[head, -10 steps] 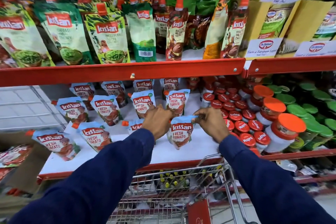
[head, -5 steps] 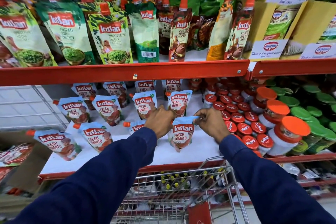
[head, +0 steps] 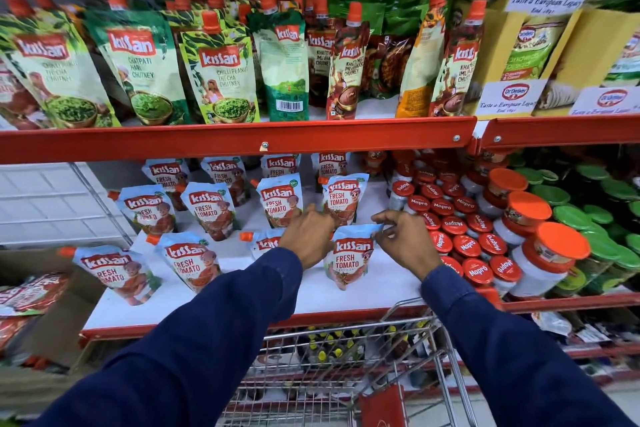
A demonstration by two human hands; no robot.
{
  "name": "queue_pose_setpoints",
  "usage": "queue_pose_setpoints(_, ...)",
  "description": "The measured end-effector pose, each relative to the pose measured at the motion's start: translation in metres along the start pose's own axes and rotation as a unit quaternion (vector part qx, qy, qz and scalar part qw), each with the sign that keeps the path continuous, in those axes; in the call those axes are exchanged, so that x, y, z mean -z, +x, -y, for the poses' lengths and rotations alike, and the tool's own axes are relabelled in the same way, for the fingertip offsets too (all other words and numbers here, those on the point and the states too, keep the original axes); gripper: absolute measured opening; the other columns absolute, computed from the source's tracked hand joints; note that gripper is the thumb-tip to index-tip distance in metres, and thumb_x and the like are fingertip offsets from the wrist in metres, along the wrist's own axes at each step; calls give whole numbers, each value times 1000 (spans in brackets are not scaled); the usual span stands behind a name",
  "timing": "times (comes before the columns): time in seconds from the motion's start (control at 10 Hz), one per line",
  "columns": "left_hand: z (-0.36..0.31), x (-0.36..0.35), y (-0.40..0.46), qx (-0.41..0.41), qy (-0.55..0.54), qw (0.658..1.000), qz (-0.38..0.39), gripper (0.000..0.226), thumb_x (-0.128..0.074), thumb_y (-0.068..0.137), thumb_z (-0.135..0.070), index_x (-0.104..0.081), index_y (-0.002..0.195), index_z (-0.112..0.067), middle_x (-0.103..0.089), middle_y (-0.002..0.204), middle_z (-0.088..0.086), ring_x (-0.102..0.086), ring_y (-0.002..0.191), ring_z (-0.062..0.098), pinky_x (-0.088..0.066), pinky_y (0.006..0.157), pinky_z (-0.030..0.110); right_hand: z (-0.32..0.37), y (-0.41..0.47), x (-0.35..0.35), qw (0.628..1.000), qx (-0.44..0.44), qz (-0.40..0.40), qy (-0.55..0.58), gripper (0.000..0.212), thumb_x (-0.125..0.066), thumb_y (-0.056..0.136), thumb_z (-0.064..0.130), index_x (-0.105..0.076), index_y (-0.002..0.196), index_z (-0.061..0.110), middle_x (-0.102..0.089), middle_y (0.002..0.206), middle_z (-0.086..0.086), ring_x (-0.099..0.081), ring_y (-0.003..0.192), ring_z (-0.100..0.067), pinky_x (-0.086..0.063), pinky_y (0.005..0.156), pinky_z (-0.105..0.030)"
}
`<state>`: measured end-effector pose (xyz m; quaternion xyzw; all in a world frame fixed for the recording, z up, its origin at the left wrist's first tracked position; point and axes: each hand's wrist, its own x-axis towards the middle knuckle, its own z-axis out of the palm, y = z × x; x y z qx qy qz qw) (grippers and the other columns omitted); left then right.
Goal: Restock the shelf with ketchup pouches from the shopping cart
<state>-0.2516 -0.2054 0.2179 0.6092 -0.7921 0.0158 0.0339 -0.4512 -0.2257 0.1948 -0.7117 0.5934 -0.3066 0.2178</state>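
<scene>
A blue-and-red Kissan Fresh Tomato ketchup pouch (head: 349, 262) stands upright on the white shelf (head: 242, 302), in the front row. My left hand (head: 308, 236) covers its top left corner and my right hand (head: 403, 241) pinches its top right corner. Several more ketchup pouches (head: 211, 210) stand in rows to the left and behind; one (head: 263, 241) is partly hidden by my left wrist. The wire shopping cart (head: 346, 343) is pushed up against the shelf below my arms, and I cannot make out its contents.
Red-lidded Mapro jars (head: 467, 246) crowd the shelf just right of the pouch, then orange-lidded jars (head: 554, 246) and green-lidded ones (head: 602, 246). The red shelf rail (head: 242, 139) hangs overhead with chutney pouches (head: 221, 73) above it. A cardboard box (head: 52, 322) sits at the lower left.
Both hands have stayed on the top of the same pouch, which stands in the same spot. My left index finger has lifted slightly. The view has shifted a little.
</scene>
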Motion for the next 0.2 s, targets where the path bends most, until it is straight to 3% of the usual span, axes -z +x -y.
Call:
queue_pose_setpoints(0.1, 0, 14, -13, -15, 8, 999, -34, 47, -67, 89, -34, -56, 132, -19, -65, 128, 6, -50, 121, 29, -40, 100, 48, 5, -8, 5, 999, 2, -32, 2, 35, -71, 80, 12, -68, 114, 17, -73, 113, -5, -70, 91, -20, -57, 80, -29)
queue_pose_setpoints(0.2, 2, 32, -32, -28, 24, 992, -123, 44, -56, 93, -41, -54, 133, -22, -61, 135, -2, -46, 122, 23, -37, 99, 44, 17, -33, 23, 983, 3, -176, 50, 31, -69, 81, 12, -67, 112, 19, -72, 110, -1, -67, 93, -17, -57, 81, -33)
